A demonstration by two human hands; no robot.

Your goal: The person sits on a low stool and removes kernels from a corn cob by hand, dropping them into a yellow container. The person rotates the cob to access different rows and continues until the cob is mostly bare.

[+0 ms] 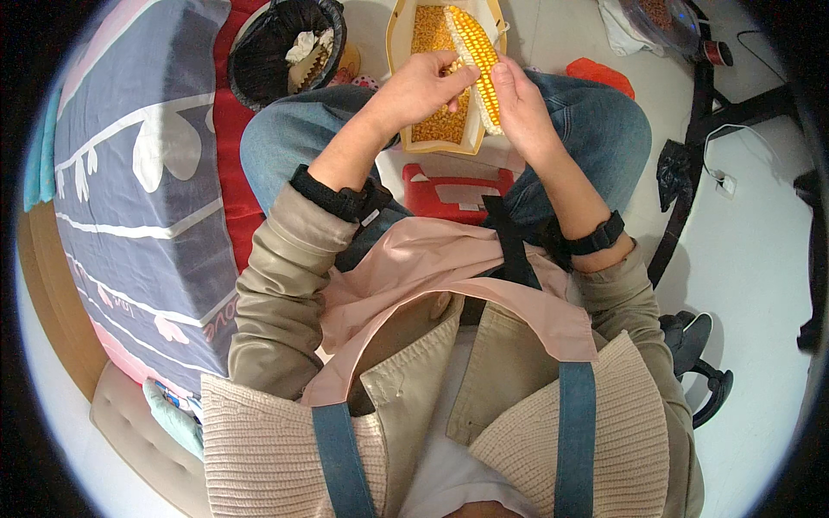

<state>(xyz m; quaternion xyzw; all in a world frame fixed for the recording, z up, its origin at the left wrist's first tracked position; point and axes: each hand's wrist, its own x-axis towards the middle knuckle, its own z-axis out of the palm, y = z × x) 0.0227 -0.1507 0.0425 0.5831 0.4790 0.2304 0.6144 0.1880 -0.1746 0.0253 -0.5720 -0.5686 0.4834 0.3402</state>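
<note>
A corn cob (478,61) with yellow kernels on its right side and a pale bare strip along its left side is tilted over a yellow-rimmed box (447,150). My right hand (522,103) grips the cob from the right, near its lower half, thumb on the kernels. From the left, my left hand (431,84) reaches across to the cob, its thumb against the kernels and bare strip; a few kernels show by its curled fingers. Loose corn kernels (438,129) cover the bottom of the box below both hands.
A black-lined bin (259,65) with bare cob pieces and white scraps stands at upper left. A red plastic stool (421,194) is between my legs. Beyond my right knee lies a red-orange bag (599,76). A bed with a patterned cover (142,194) is on the left, a black frame (680,226) on the right.
</note>
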